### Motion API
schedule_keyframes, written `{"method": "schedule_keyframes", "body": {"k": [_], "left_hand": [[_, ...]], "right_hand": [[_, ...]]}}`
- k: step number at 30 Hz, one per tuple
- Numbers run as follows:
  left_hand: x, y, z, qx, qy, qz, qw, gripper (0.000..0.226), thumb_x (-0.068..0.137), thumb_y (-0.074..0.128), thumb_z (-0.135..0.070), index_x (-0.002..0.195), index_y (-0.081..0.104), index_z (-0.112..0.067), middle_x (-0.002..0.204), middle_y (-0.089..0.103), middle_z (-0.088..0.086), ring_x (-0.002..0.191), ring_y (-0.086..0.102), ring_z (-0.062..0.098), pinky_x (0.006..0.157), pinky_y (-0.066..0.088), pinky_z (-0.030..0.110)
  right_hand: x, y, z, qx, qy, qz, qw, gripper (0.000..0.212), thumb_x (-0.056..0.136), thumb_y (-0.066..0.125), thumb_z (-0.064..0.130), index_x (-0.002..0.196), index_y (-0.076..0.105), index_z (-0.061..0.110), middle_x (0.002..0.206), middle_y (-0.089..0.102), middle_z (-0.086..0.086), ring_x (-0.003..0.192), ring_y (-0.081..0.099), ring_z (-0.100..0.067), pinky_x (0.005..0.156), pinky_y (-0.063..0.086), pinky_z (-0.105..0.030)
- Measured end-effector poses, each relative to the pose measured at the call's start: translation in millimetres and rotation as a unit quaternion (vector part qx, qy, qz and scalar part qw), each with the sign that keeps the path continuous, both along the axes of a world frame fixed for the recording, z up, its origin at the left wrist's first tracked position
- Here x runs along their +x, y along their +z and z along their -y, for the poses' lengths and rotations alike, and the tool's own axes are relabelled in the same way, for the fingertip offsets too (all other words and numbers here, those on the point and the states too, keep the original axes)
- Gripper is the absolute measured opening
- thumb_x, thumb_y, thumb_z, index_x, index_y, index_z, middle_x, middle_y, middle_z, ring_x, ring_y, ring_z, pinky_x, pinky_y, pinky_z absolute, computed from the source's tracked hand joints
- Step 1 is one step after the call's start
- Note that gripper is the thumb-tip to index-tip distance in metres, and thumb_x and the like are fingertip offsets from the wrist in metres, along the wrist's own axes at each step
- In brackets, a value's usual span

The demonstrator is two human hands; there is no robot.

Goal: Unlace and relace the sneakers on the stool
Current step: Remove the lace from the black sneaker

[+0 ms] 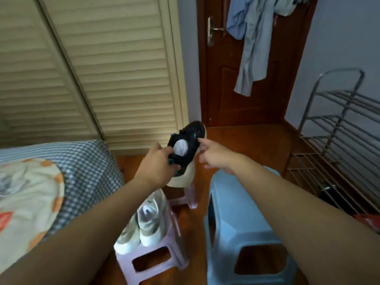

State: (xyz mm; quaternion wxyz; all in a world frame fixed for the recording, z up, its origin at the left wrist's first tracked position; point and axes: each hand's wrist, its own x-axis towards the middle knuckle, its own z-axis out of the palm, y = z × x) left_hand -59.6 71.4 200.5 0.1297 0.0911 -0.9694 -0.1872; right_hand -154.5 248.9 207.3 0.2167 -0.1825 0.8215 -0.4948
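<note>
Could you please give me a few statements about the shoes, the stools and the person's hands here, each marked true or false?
1. The left hand grips the black sneaker. True.
2. The white sneakers sit on the blue stool. False: they sit on the pink stool.
3. The right hand holds a white sneaker. False: its fingers are mostly straight, and one fingertip reaches to the black sneaker's side.
4. Clothes hang on the brown door. True.
5. The black sneaker lies on the floor. False: it is held up in the air.
</note>
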Motion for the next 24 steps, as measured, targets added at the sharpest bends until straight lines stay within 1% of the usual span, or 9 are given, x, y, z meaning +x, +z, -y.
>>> {"method": "schedule_keyframes", "body": {"k": [3, 7, 12, 16, 18, 20, 21, 23, 24], "left_hand": [[-32, -30, 78, -0.016, 0.084, 0.001, 0.996, 0.035, 0.085, 0.078, -0.026, 0.116, 0.065, -0.018, 0.118, 0.044, 0.005, 0.106, 0.056, 0.032, 0.101, 0.048, 0.043], [-85, -99, 155, -0.047, 0.156, 0.028, 0.986, 0.039, 0.089, 0.074, -0.027, 0.124, 0.063, -0.015, 0.126, 0.041, 0.012, 0.106, 0.054, 0.036, 0.096, 0.050, 0.046], [-139, -156, 196, -0.035, 0.184, 0.043, 0.981, 0.035, 0.092, 0.070, -0.027, 0.122, 0.062, -0.012, 0.123, 0.039, 0.010, 0.104, 0.054, 0.035, 0.090, 0.052, 0.044], [-151, -167, 190, -0.066, 0.132, -0.009, 0.989, 0.036, 0.090, 0.071, -0.026, 0.123, 0.062, -0.014, 0.117, 0.040, 0.007, 0.103, 0.052, 0.033, 0.084, 0.052, 0.043], [-148, -159, 182, -0.071, 0.074, -0.024, 0.994, 0.033, 0.088, 0.072, -0.021, 0.118, 0.061, -0.013, 0.111, 0.043, 0.008, 0.097, 0.053, 0.032, 0.079, 0.053, 0.043], [-149, -140, 170, 0.047, 0.014, -0.051, 0.997, 0.033, 0.090, 0.065, -0.015, 0.119, 0.053, -0.004, 0.102, 0.051, 0.011, 0.089, 0.058, 0.030, 0.076, 0.055, 0.040], [-149, -124, 162, 0.055, -0.004, -0.071, 0.996, 0.030, 0.093, 0.059, -0.010, 0.119, 0.051, 0.000, 0.096, 0.055, 0.009, 0.082, 0.060, 0.022, 0.073, 0.054, 0.031], [-150, -94, 148, 0.096, -0.064, -0.111, 0.987, 0.029, 0.094, 0.053, 0.001, 0.122, 0.051, 0.005, 0.092, 0.058, -0.001, 0.078, 0.059, 0.007, 0.071, 0.052, 0.021], [-152, -73, 135, 0.128, -0.095, -0.118, 0.980, 0.030, 0.093, 0.055, 0.004, 0.122, 0.053, 0.006, 0.097, 0.060, -0.002, 0.084, 0.060, 0.008, 0.078, 0.053, 0.024]], "right_hand": [[-41, -28, 69, 0.046, 0.050, -0.020, 0.998, 0.064, 0.097, 0.050, -0.002, 0.155, 0.033, 0.018, 0.143, 0.051, -0.005, 0.129, 0.052, -0.028, 0.094, 0.048, -0.034], [-103, -88, 129, 0.094, 0.036, -0.057, 0.993, 0.059, 0.096, 0.055, 0.006, 0.151, 0.040, 0.021, 0.146, 0.049, -0.008, 0.129, 0.051, -0.028, 0.104, 0.047, -0.037], [-158, -146, 162, 0.130, 0.047, -0.052, 0.989, 0.056, 0.099, 0.050, 0.002, 0.151, 0.039, 0.019, 0.143, 0.050, -0.011, 0.127, 0.052, -0.030, 0.090, 0.049, -0.031], [-169, -147, 177, 0.132, 0.021, -0.108, 0.985, 0.077, 0.093, 0.059, 0.000, 0.158, 0.025, 0.027, 0.158, 0.030, -0.008, 0.142, 0.036, -0.032, 0.111, 0.042, -0.045], [-170, -127, 165, 0.183, 0.035, -0.255, 0.949, 0.092, 0.088, 0.066, 0.004, 0.159, 0.015, 0.032, 0.165, 0.012, 0.000, 0.150, 0.015, -0.031, 0.120, 0.028, -0.049], [-178, -98, 136, 0.265, 0.114, -0.440, 0.850, 0.101, 0.086, 0.072, 0.022, 0.160, 0.005, 0.033, 0.168, -0.001, 0.000, 0.153, -0.003, -0.030, 0.124, 0.008, -0.050], [-183, -83, 120, 0.298, 0.153, -0.500, 0.799, 0.106, 0.083, 0.075, 0.037, 0.160, 0.002, 0.033, 0.168, -0.003, -0.001, 0.153, -0.007, -0.030, 0.124, 0.001, -0.050], [-184, -54, 80, 0.355, 0.198, -0.536, 0.740, 0.121, 0.075, 0.074, 0.062, 0.159, -0.006, 0.031, 0.168, -0.003, -0.002, 0.154, -0.009, -0.028, 0.124, -0.003, -0.050], [-177, -43, 57, 0.372, 0.207, -0.521, 0.740, 0.127, 0.071, 0.073, 0.071, 0.159, -0.010, 0.030, 0.169, -0.001, -0.001, 0.154, -0.007, -0.027, 0.124, -0.003, -0.049]]}}
